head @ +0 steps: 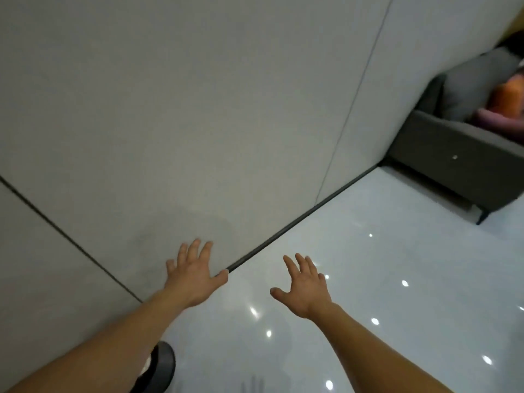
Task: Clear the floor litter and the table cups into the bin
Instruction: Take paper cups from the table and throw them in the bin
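Hands held nothing, fingers spread: left hand [195, 275] lower centre before wall [198, 109], right hand [303, 285] beside it over glossy white floor [411, 251]. Dark rounded object [161, 367], unidentifiable, sat bottom left under left forearm. Grey sofa [453, 163] stood upper right.

Sofa [453, 154] cut off at right, perhaps a shoe [166, 364] behind forearm [99, 344]

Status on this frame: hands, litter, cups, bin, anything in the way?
Both open, empty: left hand, right hand, fingers spread. No litter, cups or bin in view. Only floor, wall, grey sofa far right.
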Motion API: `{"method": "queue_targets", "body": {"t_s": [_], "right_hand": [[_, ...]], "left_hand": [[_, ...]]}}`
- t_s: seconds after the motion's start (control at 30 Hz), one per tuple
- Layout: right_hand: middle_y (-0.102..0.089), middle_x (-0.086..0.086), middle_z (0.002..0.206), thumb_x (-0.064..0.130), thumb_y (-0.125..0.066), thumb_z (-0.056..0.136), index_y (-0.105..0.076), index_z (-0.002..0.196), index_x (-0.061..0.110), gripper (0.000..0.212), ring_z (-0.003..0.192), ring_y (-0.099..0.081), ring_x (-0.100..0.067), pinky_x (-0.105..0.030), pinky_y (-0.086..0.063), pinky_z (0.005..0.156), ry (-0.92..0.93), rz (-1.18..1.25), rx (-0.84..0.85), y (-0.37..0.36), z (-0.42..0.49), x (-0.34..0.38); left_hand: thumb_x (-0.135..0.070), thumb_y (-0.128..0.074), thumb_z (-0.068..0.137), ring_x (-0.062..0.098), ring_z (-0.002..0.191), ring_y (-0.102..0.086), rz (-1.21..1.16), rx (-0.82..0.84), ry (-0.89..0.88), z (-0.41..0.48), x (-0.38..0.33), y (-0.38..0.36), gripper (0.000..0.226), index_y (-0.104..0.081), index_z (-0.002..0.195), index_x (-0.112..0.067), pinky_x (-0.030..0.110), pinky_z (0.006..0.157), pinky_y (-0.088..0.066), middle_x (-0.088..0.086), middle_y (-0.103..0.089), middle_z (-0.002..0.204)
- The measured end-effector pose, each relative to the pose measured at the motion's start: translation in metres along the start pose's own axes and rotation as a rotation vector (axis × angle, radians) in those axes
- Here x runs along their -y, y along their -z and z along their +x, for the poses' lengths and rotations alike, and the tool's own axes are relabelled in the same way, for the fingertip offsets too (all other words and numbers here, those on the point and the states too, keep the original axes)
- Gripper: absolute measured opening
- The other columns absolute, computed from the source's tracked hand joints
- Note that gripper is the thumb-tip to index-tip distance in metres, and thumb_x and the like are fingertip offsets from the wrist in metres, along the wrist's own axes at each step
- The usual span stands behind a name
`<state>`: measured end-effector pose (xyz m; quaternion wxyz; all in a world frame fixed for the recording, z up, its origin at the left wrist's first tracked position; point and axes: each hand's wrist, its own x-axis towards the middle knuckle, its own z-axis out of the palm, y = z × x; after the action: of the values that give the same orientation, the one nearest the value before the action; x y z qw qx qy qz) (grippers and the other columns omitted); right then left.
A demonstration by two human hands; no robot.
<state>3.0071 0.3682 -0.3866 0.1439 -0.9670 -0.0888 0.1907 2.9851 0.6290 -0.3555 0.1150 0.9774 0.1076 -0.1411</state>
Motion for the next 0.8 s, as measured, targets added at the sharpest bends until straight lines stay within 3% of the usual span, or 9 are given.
{"method": "queue_targets", "body": {"t_s": [0.33,0.6,0.8], "right_hand": [[0.006,-0.001,0.164,0.068,-0.045,0.086,-0.001,0.155,0.032,0.089,0.149,0.012,-0.024,-0.053,-0.007,0.118,-0.424,0.118,-0.151,0.090,-0.075,-0.269],[0.009,0.000,0.164,0.067,-0.044,0.088,0.001,0.155,0.032,0.089,0.149,0.014,-0.024,-0.053,-0.005,0.118,-0.632,0.159,-0.235,0.138,-0.072,-0.392],[0.008,0.000,0.163,0.065,-0.046,0.088,0.000,0.155,0.031,0.088,0.149,0.014,-0.023,-0.053,-0.007,0.118,-0.887,0.223,-0.287,0.183,-0.074,-0.482]], "left_hand": [[-0.073,-0.034,0.083,0.023,0.146,0.008,0.105,0.019,-0.520,0.038,-0.334,-0.032,0.087,0.000,0.152,-0.031,0.052,0.114,-0.009,-0.004,0.006,0.160],[-0.071,-0.036,0.084,0.025,0.147,0.009,0.170,0.076,-0.761,0.098,-0.503,-0.054,0.088,0.002,0.152,-0.030,0.053,0.115,-0.010,-0.003,0.007,0.160],[-0.069,-0.037,0.085,0.024,0.147,0.010,0.155,0.158,-0.982,0.142,-0.638,-0.062,0.087,0.001,0.152,-0.030,0.052,0.115,-0.010,-0.003,0.007,0.160]]}}
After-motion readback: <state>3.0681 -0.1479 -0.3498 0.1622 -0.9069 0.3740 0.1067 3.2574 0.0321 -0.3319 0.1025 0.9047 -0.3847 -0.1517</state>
